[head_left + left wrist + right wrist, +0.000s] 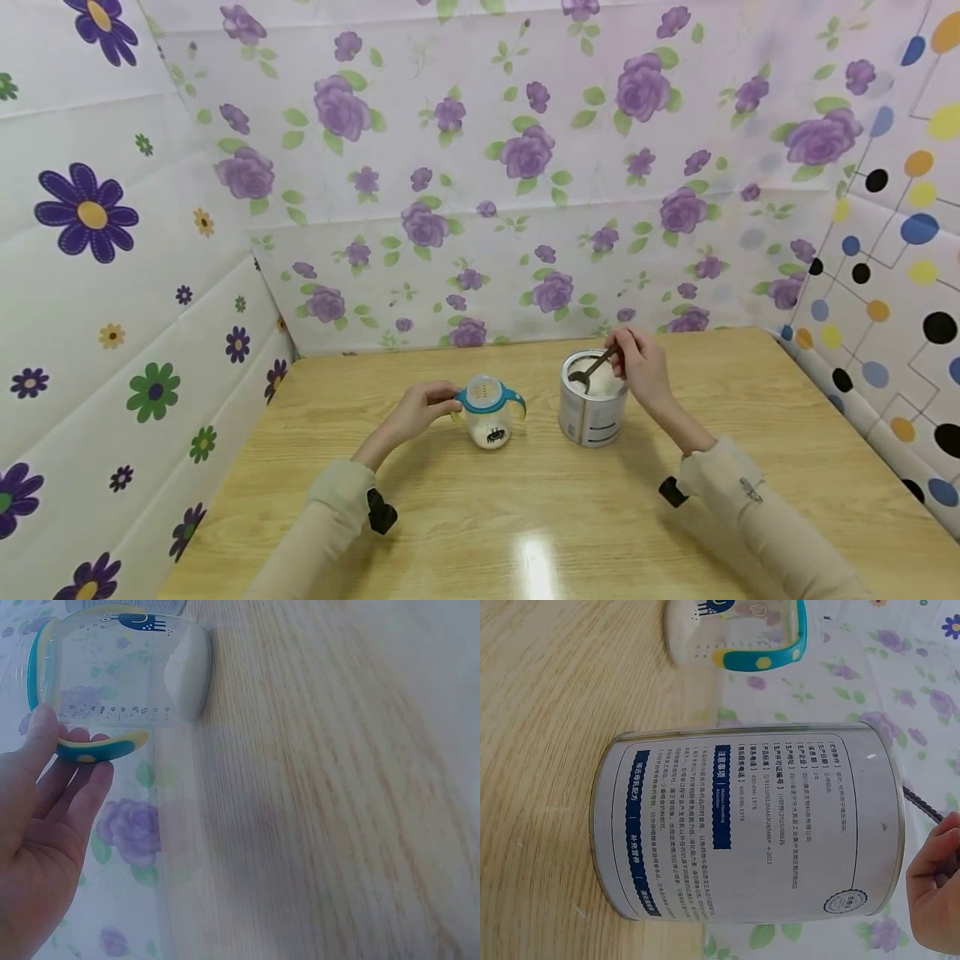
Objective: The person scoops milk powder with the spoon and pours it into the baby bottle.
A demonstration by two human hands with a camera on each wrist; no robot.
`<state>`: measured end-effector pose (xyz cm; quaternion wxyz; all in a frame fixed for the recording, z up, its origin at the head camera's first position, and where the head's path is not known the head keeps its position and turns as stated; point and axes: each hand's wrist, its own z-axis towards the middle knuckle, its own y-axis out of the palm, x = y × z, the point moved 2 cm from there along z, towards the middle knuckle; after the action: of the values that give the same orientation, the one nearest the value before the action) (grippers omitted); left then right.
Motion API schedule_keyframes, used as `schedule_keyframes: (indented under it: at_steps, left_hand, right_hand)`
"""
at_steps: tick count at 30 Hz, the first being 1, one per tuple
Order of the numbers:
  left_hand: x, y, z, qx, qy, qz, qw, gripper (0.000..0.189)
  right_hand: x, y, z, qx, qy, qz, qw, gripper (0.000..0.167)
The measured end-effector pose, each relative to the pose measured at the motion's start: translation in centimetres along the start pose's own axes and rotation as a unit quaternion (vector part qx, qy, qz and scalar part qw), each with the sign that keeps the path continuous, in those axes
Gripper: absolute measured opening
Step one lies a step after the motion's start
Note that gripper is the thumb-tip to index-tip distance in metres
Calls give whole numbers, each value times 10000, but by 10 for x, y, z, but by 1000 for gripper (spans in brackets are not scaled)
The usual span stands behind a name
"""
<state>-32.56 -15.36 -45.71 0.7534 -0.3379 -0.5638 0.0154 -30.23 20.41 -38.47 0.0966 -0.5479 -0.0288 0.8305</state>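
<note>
A clear baby bottle with a blue collar, two side handles and a black animal print stands on the table, white powder in its bottom. My left hand pinches its near handle between thumb and fingers. To the right stands a milk powder can, its top off and white powder inside. Over the can's mouth, my right hand grips a dark brown spoon, its bowl at the powder. In the right wrist view, the can wall hides the spoon's bowl.
The light wooden table meets a flowered cloth wall at its back edge. More patterned cloth hangs on the left and right sides. A black wrist camera sits below the left cuff.
</note>
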Motion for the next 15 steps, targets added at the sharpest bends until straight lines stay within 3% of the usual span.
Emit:
schedule_keyframes:
  at_steps: [4, 11, 15]
  left_hand:
    - [1, 2, -1, -54, 19, 8, 10000, 25]
    - [20, 2, -8, -204, 15, -38, 9998, 25]
    - [10, 0, -4, -82, -13, -47, 10000, 25]
  right_hand:
    - [15, -6, 3, 60, 362, 361, 9987, 35]
    - [34, -10, 8, 84, 650, 753, 9950, 36]
    - [33, -10, 12, 135, 707, 864, 9937, 35]
